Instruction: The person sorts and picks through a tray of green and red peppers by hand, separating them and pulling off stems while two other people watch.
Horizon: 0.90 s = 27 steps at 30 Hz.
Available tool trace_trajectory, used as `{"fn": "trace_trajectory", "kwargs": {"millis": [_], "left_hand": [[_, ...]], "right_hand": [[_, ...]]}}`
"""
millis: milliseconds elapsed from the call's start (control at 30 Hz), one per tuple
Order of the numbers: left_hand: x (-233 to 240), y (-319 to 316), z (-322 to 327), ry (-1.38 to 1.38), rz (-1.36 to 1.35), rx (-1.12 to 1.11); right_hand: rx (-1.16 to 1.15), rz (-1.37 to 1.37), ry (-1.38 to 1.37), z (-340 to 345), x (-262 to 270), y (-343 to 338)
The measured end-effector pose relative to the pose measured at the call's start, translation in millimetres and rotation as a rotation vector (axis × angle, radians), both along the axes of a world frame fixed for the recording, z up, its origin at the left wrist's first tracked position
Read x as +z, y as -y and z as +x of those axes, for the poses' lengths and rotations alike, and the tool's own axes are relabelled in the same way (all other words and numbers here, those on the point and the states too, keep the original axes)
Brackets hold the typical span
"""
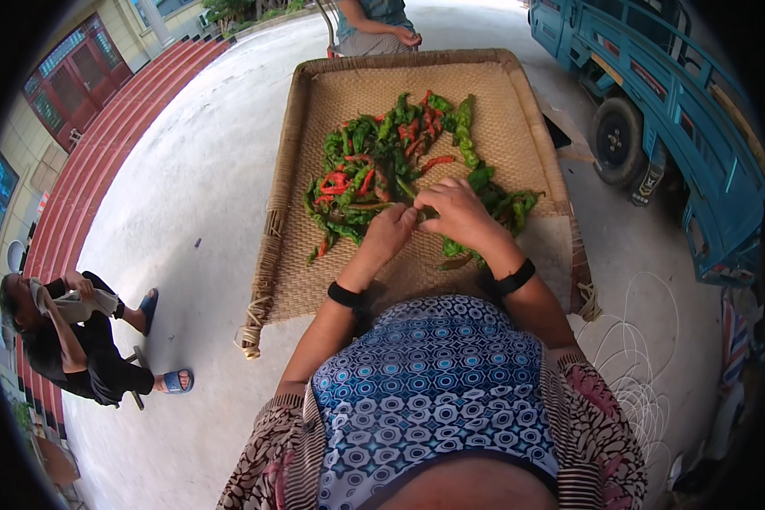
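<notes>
A large woven winnowing tray [331, 80] with a bound rim lies before me, bearing a heap of green and red chili peppers [360, 137]. Over the near side of the heap, my left hand [390, 231] and my right hand [457, 210] meet at the fingertips. Something small and greenish, apparently a pepper, shows between them; the fingers hide most of it. The fingers of my left hand are pinched together, and those of my right hand are curled. More green peppers [519, 207] lie just right of my right hand. Both wrists wear black bands.
Beyond the tray sits a person [373, 25]. Another person [80, 338] sits on a low stool at the left, near red steps [127, 115]. A blue cargo vehicle [650, 83] stands at the right, with loops of pale wire or cord [637, 395] on the ground nearer me.
</notes>
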<state>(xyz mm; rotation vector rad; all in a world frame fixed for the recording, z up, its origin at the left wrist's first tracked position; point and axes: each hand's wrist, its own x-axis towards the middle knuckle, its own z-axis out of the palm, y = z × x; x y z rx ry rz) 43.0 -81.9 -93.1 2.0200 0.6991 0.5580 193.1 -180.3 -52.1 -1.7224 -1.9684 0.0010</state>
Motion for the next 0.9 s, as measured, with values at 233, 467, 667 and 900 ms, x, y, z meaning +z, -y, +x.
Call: {"fn": "trace_trajectory", "kwargs": {"millis": [233,467,667,900], "left_hand": [[4.0,-11.6,-4.9,0.147,-0.051,0.077],[22.6,-32.6,-18.9,0.578,-0.232,0.276],[16.2,-13.6,-9.2,0.467,-0.372,0.206],[18.0,26.2,0.1,0.268,-0.348,-0.167]], "right_hand": [[-0.155,0.186,-0.267,17.3,10.6,1.5],[-0.276,-0.061,-0.133,39.0,-6.2,1.9],[-0.316,-0.209,0.015,42.8,-39.3,0.9],[-0.261,-0.005,-0.085,14.2,25.5,18.1]]}}
